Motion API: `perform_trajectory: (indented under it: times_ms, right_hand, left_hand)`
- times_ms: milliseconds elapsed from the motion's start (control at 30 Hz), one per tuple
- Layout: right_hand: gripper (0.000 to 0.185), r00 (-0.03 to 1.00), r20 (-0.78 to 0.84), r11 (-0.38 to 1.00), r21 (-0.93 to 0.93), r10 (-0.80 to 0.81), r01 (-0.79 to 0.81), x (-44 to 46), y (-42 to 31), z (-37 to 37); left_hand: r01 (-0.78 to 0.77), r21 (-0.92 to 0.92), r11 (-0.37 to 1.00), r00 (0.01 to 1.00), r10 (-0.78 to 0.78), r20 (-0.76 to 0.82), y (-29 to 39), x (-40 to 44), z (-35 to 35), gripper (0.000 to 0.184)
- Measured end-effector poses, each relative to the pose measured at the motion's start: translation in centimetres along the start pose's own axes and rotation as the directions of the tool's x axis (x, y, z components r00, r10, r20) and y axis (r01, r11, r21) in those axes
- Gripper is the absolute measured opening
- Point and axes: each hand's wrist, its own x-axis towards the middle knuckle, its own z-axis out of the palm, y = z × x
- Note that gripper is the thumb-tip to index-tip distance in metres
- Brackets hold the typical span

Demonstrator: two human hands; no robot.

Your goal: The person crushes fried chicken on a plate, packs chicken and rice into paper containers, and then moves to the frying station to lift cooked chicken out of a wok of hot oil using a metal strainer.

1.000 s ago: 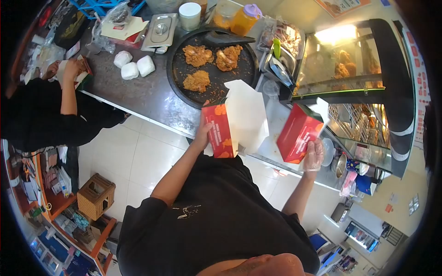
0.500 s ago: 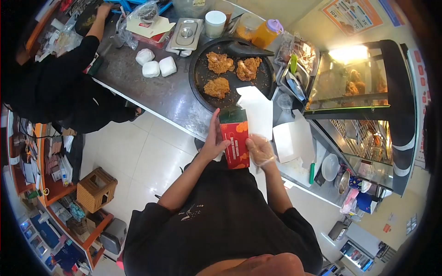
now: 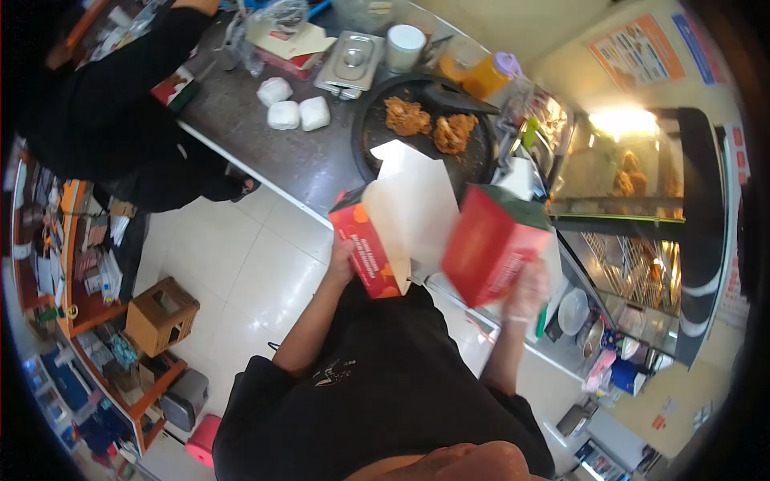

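Note:
My left hand [image 3: 342, 262] grips the lower left side of a red box [image 3: 371, 248] whose white inner flaps [image 3: 413, 200] stand open. In my right hand [image 3: 528, 290], which wears a clear glove, is a second red box [image 3: 493, 248], blurred by motion and close to the first box's flaps. Beyond the boxes lies a round black tray [image 3: 373, 132] with two pieces of fried chicken [image 3: 407, 117] showing. The tray's lower part is hidden behind the box flaps. Black tongs [image 3: 457, 98] rest across the tray's far edge.
Three white wrapped bundles [image 3: 283, 115] sit left of the tray. A lidded metal container [image 3: 351, 60], a white-lidded jar [image 3: 405, 48] and a yellow bottle [image 3: 491, 74] stand behind. At the right is a lit glass display case [image 3: 626, 168]. A co-worker's dark sleeve [image 3: 136, 72] reaches over the counter's left.
My hands have moved apart. My right hand has left the first box and now holds the second, lifted from the counter at the right. The first box has tilted left, its flaps spread toward me.

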Motion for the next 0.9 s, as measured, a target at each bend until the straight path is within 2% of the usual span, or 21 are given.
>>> perform_trajectory:
  times_ms: [33, 67, 100, 167, 267, 300, 367, 400, 433, 467, 500, 533, 567, 600, 633, 700, 733, 767, 800, 900]
  right_hand:
    - [0.017, 0.981, -0.175, 0.995, 0.038, -0.079, 0.087, 0.9, -1.6, 0.6]
    - [0.017, 0.959, 0.074, 0.879, -0.386, -0.274, 0.28, 2.2, -4.2, -1.1]
    - [0.018, 0.957, 0.182, 0.788, -0.545, -0.224, 0.288, 2.9, -1.4, -5.1]
    - [0.018, 0.94, 0.279, 0.49, -0.802, -0.195, 0.34, 4.4, -1.8, -3.7]
    - [0.023, 0.944, 0.287, 0.416, -0.848, -0.162, 0.329, 6.4, 4.2, -2.5]
    - [0.026, 0.938, 0.249, 0.439, -0.834, -0.242, 0.334, 6.4, 4.6, -1.1]
    - [0.033, 0.901, 0.175, 0.489, -0.79, -0.398, 0.369, 6.2, 5.0, 2.9]
    - [0.038, 0.965, 0.182, 0.728, -0.634, -0.188, 0.261, 6.7, 5.4, 5.3]
    - [0.039, 0.963, 0.256, 0.682, -0.69, -0.085, 0.243, 6.6, 2.7, 10.1]
    - [0.037, 0.895, 0.428, 0.695, -0.607, -0.123, 0.386, 6.9, 2.1, 14.3]
    - [0.036, 0.794, 0.571, 0.657, -0.519, -0.21, 0.547, 7.3, 2.3, 18.7]
    - [0.035, 0.717, 0.581, 0.727, -0.288, -0.385, 0.624, 7.4, 3.2, 23.7]
    - [0.043, 0.608, 0.707, 0.677, -0.25, -0.36, 0.692, 8.7, 5.5, 27.7]
    - [0.049, 0.6, 0.733, 0.67, -0.272, -0.321, 0.691, 9.4, 6.9, 31.8]
    - [0.056, 0.585, 0.76, 0.665, -0.285, -0.282, 0.691, 10.0, 8.2, 35.8]
    - [0.067, 0.627, 0.74, 0.587, -0.403, -0.242, 0.702, 11.5, 10.9, 42.8]
    - [0.068, 0.659, 0.726, 0.533, -0.485, -0.196, 0.693, 12.0, 12.0, 45.4]
    - [0.068, 0.694, 0.702, 0.471, -0.565, -0.158, 0.678, 12.5, 13.1, 47.3]
    - [0.065, 0.727, 0.671, 0.468, -0.602, -0.144, 0.648, 12.6, 14.1, 48.3]
    - [0.059, 0.741, 0.67, 0.399, -0.669, -0.041, 0.627, 14.4, 15.7, 50.0]
  left_hand:
    - [0.008, -0.037, 0.999, 0.999, -0.01, -0.052, 0.4, -0.2, -2.3, 0.087]
    - [0.055, -0.004, 0.998, 0.996, -0.055, -0.07, 0.9, -0.6, -5.1, 0.085]
    - [0.01, 0.013, 1.0, 0.993, -0.009, -0.115, 1.9, -0.7, -6.3, 0.086]
    - [-0.074, 0.048, 0.996, 0.976, 0.082, -0.201, 3.7, -0.8, -8.0, 0.087]
    - [-0.132, 0.047, 0.99, 0.934, 0.14, -0.33, 6.6, -1.2, -9.3, 0.088]
    - [-0.163, 0.03, 0.986, 0.915, 0.163, -0.368, 7.3, -1.3, -9.5, 0.088]
    - [-0.306, 0.073, 0.949, 0.854, 0.307, -0.419, 8.3, -1.5, -10.1, 0.085]
    - [-0.357, 0.123, 0.926, 0.822, 0.374, -0.429, 9.1, -1.9, -10.0, 0.085]
    - [-0.398, 0.175, 0.901, 0.792, 0.434, -0.429, 9.8, -2.4, -10.2, 0.085]
    - [-0.405, 0.086, 0.91, 0.816, 0.402, -0.416, 9.0, -3.3, -12.4, 0.087]
    - [-0.365, 0.084, 0.927, 0.836, 0.366, -0.409, 8.5, -4.4, -14.2, 0.093]
    - [-0.325, 0.08, 0.942, 0.853, 0.329, -0.405, 8.1, -5.4, -15.7, 0.099]
    - [-0.284, 0.076, 0.956, 0.868, 0.29, -0.404, 7.8, -6.2, -16.4, 0.105]
    - [-0.359, 0.068, 0.931, 0.843, 0.355, -0.405, 9.5, -6.4, -14.9, 0.107]
    - [-0.354, 0.136, 0.925, 0.834, 0.378, -0.402, 10.1, -6.8, -14.4, 0.108]
    - [-0.329, 0.28, 0.902, 0.813, 0.422, -0.401, 11.2, -8.0, -14.0, 0.109]
    - [-0.374, 0.335, 0.865, 0.784, 0.488, -0.384, 12.5, -7.7, -13.3, 0.112]
    - [-0.37, 0.338, 0.865, 0.782, 0.487, -0.389, 13.0, -7.9, -12.9, 0.114]
    - [-0.367, 0.34, 0.866, 0.784, 0.485, -0.388, 13.5, -7.9, -12.6, 0.115]
    - [-0.394, 0.358, 0.846, 0.772, 0.516, -0.37, 13.6, -7.1, -13.1, 0.117]
